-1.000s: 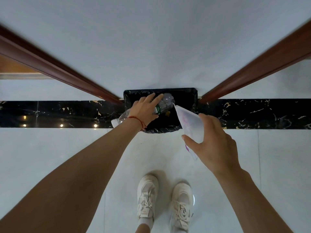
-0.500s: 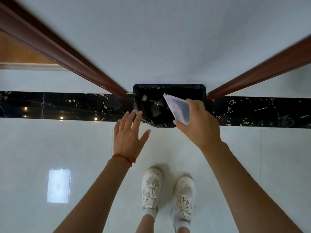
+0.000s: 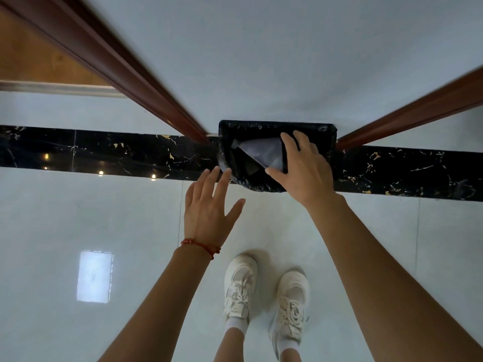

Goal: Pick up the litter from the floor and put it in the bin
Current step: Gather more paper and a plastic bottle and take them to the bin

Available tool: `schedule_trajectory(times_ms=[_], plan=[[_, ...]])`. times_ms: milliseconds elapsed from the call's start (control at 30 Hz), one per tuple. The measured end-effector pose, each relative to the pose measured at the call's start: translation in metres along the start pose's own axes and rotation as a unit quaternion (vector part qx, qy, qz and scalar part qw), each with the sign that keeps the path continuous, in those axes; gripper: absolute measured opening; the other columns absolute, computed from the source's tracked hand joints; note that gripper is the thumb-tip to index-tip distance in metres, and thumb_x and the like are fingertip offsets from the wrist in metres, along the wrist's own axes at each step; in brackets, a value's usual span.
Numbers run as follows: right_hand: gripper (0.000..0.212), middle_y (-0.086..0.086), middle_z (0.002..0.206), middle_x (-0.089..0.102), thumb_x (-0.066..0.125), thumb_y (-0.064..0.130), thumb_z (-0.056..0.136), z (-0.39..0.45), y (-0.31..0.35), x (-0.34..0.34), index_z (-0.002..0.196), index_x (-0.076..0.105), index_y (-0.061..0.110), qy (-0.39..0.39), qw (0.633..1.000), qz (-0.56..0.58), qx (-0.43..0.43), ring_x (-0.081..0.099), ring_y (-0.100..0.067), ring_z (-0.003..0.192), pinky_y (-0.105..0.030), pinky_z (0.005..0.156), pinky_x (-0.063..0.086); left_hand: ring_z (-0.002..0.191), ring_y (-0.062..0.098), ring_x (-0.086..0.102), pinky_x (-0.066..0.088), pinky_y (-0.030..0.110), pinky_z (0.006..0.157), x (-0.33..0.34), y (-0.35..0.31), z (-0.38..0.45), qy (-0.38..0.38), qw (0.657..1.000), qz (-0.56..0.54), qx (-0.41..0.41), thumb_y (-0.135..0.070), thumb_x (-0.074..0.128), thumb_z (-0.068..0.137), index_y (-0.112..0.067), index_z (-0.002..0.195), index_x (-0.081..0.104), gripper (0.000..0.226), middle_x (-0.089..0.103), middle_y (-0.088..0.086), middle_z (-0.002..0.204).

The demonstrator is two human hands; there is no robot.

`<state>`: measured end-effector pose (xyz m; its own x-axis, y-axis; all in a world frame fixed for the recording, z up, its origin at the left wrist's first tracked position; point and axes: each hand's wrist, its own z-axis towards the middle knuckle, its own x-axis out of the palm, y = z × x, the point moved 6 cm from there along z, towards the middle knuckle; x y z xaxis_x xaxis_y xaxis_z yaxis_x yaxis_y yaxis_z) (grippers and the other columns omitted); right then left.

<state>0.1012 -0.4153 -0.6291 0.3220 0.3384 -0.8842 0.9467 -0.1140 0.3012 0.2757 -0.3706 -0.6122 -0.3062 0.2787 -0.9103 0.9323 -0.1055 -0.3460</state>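
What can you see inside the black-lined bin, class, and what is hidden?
Inside the bin a pale plastic wrapper lies over dark, unclear shapes. The right hand covers the opening's right part; anything beneath the wrapper is hidden. The left hand holds nothing.

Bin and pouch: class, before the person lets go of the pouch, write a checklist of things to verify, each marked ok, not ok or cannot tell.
1. Pouch is over the bin opening: ok.
2. Right hand has a hold on the pouch: ok, thumb and fingers are on its edge.
3. Left hand is out of the drop path: ok, it is open, beside the bin, holding nothing.
4. Black liner lines the rim: ok.
5. Room left in the bin: cannot tell, the inside is dark.
6. Floor in view has no litter: ok.
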Motion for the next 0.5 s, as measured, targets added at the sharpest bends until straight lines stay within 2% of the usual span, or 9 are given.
schedule_trajectory(times_ms=[233, 500], plan=[[0.068, -0.018, 0.143, 0.037, 0.06, 0.044, 0.083, -0.08, -0.015, -0.051, 0.135, 0.036, 0.007, -0.048, 0.998, 0.016, 0.033, 0.033, -0.033, 0.131, -0.046, 0.101, 0.035, 0.122, 0.043, 0.043, 0.033, 0.055, 0.099, -0.047, -0.034, -0.016, -0.008, 0.999, 0.015, 0.041, -0.029, 0.069, 0.078, -0.004, 0.128, 0.049, 0.059, 0.051, 0.024, 0.129], [0.065, -0.016, 0.144, 0.037, 0.055, 0.046, 0.085, -0.17, -0.002, -0.133, 0.135, 0.039, 0.008, -0.057, 0.995, 0.041, 0.077, 0.032, -0.031, 0.133, -0.042, 0.104, 0.031, 0.118, 0.043, 0.047, 0.036, 0.059, 0.094, -0.143, -0.089, -0.066, 0.0, 0.995, 0.043, 0.093, -0.031, 0.069, 0.076, -0.003, 0.124, 0.052, 0.058, 0.053, 0.024, 0.127]])
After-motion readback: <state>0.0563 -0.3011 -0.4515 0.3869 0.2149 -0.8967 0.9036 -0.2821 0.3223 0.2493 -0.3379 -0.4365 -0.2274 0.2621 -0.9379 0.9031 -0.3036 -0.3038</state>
